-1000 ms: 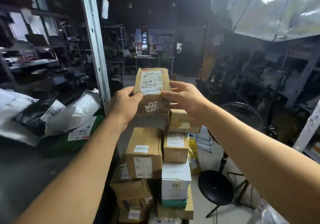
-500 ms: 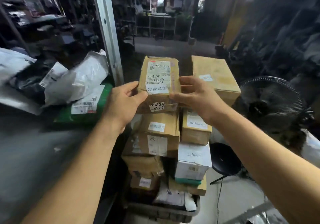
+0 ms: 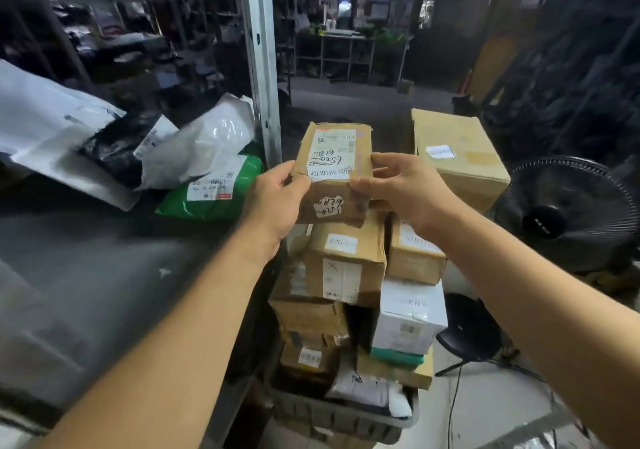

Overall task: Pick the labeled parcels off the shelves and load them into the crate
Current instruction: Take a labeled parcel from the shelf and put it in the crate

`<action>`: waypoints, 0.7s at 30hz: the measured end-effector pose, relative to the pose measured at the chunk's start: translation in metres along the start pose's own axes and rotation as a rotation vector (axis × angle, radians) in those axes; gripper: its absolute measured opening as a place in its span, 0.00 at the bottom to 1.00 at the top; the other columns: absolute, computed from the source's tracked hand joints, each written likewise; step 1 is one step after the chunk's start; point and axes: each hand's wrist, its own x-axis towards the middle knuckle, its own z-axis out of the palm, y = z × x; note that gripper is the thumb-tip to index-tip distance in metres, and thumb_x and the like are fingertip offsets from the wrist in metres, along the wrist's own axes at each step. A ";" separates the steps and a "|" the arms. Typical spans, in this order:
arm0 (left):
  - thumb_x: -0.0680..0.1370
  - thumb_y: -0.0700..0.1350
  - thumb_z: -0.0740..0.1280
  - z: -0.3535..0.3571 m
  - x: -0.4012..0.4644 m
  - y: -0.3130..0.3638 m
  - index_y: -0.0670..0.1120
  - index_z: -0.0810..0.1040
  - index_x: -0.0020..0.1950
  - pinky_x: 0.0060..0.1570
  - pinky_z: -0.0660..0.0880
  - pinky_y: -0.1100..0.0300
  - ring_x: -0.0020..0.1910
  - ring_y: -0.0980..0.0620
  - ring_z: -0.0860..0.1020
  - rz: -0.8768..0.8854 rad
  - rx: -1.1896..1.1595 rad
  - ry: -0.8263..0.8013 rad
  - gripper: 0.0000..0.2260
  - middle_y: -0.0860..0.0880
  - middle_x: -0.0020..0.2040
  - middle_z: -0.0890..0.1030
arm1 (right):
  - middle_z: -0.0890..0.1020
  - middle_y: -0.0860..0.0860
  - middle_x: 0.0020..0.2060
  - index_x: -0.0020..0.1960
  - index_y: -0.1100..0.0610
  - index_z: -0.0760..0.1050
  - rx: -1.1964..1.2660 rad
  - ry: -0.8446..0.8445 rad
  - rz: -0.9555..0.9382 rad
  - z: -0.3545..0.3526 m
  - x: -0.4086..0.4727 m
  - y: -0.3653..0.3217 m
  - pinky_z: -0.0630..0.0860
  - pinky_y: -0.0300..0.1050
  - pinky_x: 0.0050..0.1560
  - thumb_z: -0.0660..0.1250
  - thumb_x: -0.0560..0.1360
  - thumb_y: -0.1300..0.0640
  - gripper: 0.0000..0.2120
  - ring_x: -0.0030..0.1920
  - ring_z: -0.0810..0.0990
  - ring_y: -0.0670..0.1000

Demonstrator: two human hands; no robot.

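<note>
A small brown cardboard parcel [image 3: 332,168] with a white handwritten label is held between both hands, above the pile. My left hand [image 3: 273,199] grips its left edge and my right hand [image 3: 401,185] grips its right edge. Below it rises a tall stack of labeled boxes [image 3: 349,268] that fills the grey crate [image 3: 343,417] on the floor. A white box [image 3: 408,313] and a larger brown carton [image 3: 457,157] belong to the same pile. On the dark shelf [image 3: 104,268] to the left lie a green mailer [image 3: 214,192] and white poly bags [image 3: 204,140].
A metal shelf upright [image 3: 259,67] stands just left of the held parcel. A black floor fan [image 3: 568,213] and a black round stool [image 3: 471,334] sit to the right of the crate. More racks and a table fill the dim background.
The view has tilted downward and the parcel has come lower, closer to the top of the stack. Both hands keep the same grip on it.
</note>
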 end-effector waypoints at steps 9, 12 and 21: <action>0.70 0.64 0.70 0.034 0.079 0.018 0.61 0.82 0.63 0.55 0.85 0.45 0.56 0.52 0.85 0.085 0.048 -0.002 0.22 0.58 0.56 0.87 | 0.81 0.62 0.65 0.76 0.64 0.70 -0.203 -0.028 0.144 -0.065 0.079 -0.078 0.86 0.53 0.56 0.79 0.71 0.73 0.37 0.58 0.86 0.60; 0.72 0.54 0.79 0.044 0.099 0.030 0.55 0.81 0.62 0.53 0.83 0.50 0.55 0.51 0.83 0.041 0.045 0.050 0.20 0.54 0.57 0.85 | 0.87 0.58 0.59 0.67 0.63 0.80 -0.307 -0.114 0.163 -0.086 0.110 -0.082 0.85 0.49 0.59 0.77 0.70 0.75 0.27 0.60 0.86 0.58; 0.78 0.48 0.76 0.070 0.178 0.020 0.50 0.75 0.54 0.48 0.85 0.33 0.54 0.42 0.85 -0.175 -0.144 0.002 0.12 0.44 0.56 0.85 | 0.87 0.47 0.59 0.73 0.56 0.77 -0.552 -0.316 0.084 -0.124 0.235 -0.068 0.84 0.38 0.47 0.80 0.70 0.70 0.34 0.52 0.88 0.46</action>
